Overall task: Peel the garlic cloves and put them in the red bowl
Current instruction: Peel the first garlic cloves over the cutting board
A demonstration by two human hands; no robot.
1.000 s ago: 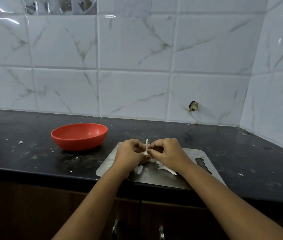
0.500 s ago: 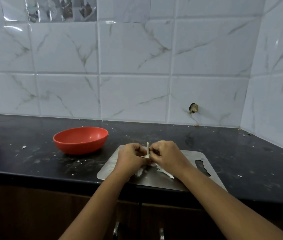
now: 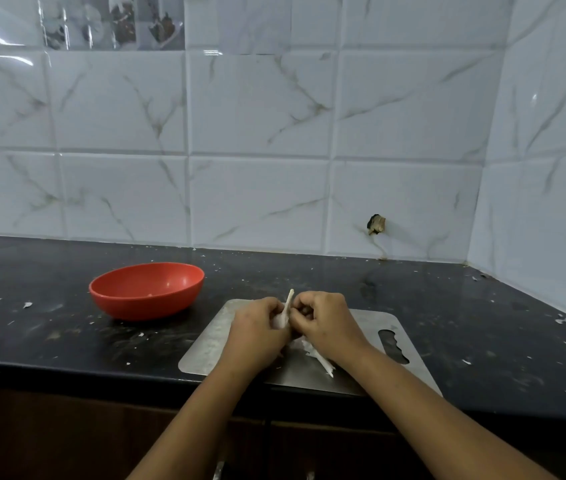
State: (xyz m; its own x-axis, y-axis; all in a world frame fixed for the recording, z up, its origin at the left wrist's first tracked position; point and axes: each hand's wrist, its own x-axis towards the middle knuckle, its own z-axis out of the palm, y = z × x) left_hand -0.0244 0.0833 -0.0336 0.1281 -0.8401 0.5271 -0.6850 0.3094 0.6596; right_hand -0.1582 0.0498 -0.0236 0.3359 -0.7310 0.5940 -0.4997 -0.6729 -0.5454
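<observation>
A white garlic bulb (image 3: 283, 315) with its thin stalk pointing up is pinched between my two hands above the steel cutting board (image 3: 368, 372). My left hand (image 3: 257, 329) cups it from the left, fingers curled around it. My right hand (image 3: 326, 323) grips it from the right with fingertips pressed on the skin. Torn white peel (image 3: 318, 356) lies on the board under my right wrist. The red bowl (image 3: 147, 289) stands on the black counter to the left of the board, with a small pale bit inside.
The black counter (image 3: 482, 323) is strewn with small white scraps of peel. A white tiled wall runs behind and along the right side, with a dark hole (image 3: 375, 224) in one tile. The counter's front edge lies just under my forearms, above brown cabinet doors.
My hands stay together on the garlic over the board, with only small finger shifts. The camera has tilted up a little, so everything sits lower in view.
</observation>
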